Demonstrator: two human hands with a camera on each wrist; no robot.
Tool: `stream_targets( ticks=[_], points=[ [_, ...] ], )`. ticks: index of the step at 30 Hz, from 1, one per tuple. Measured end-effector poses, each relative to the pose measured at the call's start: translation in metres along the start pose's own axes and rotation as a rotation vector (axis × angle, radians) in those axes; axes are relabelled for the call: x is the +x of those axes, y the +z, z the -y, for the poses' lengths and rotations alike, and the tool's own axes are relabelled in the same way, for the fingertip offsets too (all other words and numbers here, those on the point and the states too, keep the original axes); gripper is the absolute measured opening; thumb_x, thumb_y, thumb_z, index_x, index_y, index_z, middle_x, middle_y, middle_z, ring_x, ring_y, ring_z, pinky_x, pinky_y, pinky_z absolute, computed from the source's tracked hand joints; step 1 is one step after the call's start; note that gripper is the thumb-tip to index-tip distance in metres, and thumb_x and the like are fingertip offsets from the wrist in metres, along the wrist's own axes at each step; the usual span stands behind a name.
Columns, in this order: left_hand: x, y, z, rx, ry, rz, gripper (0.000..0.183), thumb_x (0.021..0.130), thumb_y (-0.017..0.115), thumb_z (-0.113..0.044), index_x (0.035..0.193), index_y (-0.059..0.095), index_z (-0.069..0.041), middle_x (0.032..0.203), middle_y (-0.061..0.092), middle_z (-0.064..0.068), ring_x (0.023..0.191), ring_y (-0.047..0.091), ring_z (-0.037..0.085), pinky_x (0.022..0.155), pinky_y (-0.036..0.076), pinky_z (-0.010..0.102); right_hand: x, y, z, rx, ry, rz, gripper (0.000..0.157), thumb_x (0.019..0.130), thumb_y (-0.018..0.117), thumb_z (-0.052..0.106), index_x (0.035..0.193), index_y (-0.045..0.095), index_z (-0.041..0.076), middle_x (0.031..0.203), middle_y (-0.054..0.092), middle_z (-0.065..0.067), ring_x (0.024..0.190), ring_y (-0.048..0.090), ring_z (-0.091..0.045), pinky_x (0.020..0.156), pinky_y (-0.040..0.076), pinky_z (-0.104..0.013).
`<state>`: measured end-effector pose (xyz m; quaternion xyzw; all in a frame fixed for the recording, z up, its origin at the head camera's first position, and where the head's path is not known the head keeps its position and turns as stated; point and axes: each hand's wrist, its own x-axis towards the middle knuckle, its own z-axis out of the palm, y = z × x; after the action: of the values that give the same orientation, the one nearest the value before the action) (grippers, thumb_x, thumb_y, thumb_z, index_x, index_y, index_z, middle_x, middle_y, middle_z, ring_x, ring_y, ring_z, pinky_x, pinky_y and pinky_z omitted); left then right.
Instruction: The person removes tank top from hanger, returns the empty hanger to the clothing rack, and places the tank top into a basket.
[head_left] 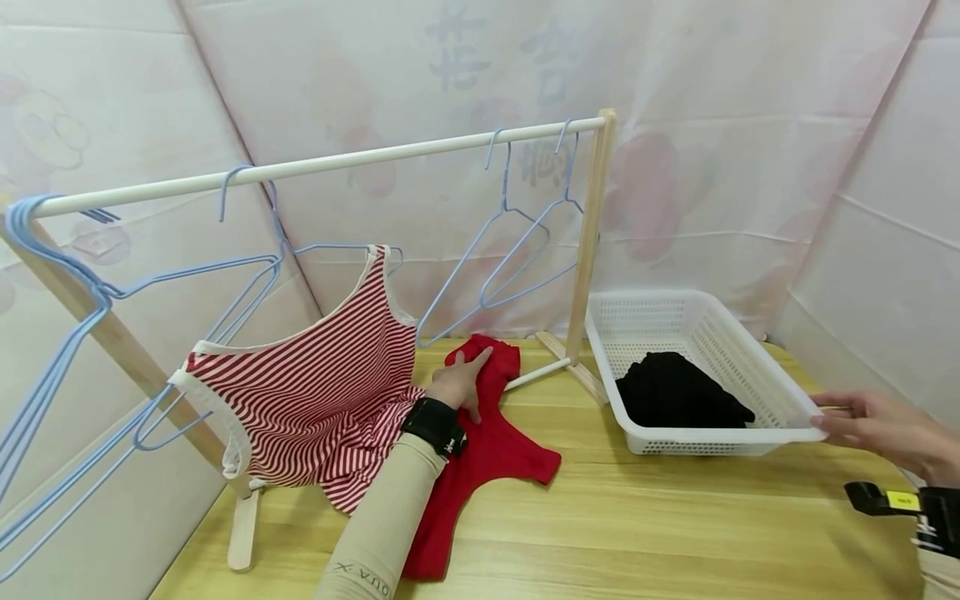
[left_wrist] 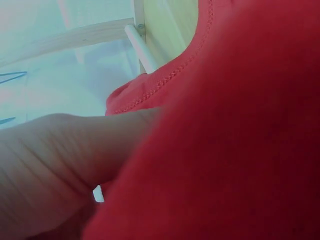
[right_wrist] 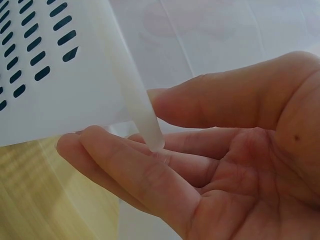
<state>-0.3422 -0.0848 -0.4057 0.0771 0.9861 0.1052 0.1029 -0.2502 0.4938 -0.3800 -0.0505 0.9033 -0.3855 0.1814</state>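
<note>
My left hand (head_left: pixel 456 385) rests on a red sleeveless garment (head_left: pixel 480 454) spread on the table, its fingers extended over the cloth. In the left wrist view a red fold (left_wrist: pixel 240 140) hides the end of one digit. At the right, my right hand (head_left: pixel 888 429) holds the near right corner of a white perforated plastic basket (head_left: pixel 750 354). The right wrist view shows the thumb (right_wrist: pixel 210 102) against the rim and the fingers below it. A crumpled black cloth (head_left: pixel 675 392) lies in the basket.
A wooden clothes rack with a white rail (head_left: pixel 390 157) spans the left and middle. A red-and-white striped sleeveless top (head_left: pixel 315 383) hangs there on a blue hanger. Two bare blue hangers (head_left: pixel 517 212) hang near the right post (head_left: pixel 588 242), several more at the left end.
</note>
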Motion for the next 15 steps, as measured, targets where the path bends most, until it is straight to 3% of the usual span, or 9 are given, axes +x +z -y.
stream_targets(
  ticks=[6,15],
  points=[
    [0.0016,-0.0009,0.0007,0.027,0.0,-0.001,0.126,0.065,0.098,-0.022,0.165,0.022,-0.034,0.172,0.013,0.021,0.149,0.038,0.039,0.096,0.05,0.049,-0.0009,-0.0004,-0.0008,0.03,-0.006,0.012,0.073,0.109,0.051,0.015,0.145,0.009,-0.032,0.114,0.07,0.003,0.094,0.069,0.003,0.088,0.061,-0.029],
    [0.0022,-0.004,0.0019,0.025,0.041,0.039,0.11,0.066,0.098,-0.02,0.158,0.041,-0.027,0.166,0.034,0.016,0.151,0.037,0.034,0.105,0.043,0.057,-0.0007,-0.0004,-0.0014,0.037,-0.022,0.021,0.072,0.109,0.05,0.015,0.144,0.01,-0.033,0.114,0.07,0.003,0.095,0.069,0.003,0.086,0.061,-0.027]
  ],
)
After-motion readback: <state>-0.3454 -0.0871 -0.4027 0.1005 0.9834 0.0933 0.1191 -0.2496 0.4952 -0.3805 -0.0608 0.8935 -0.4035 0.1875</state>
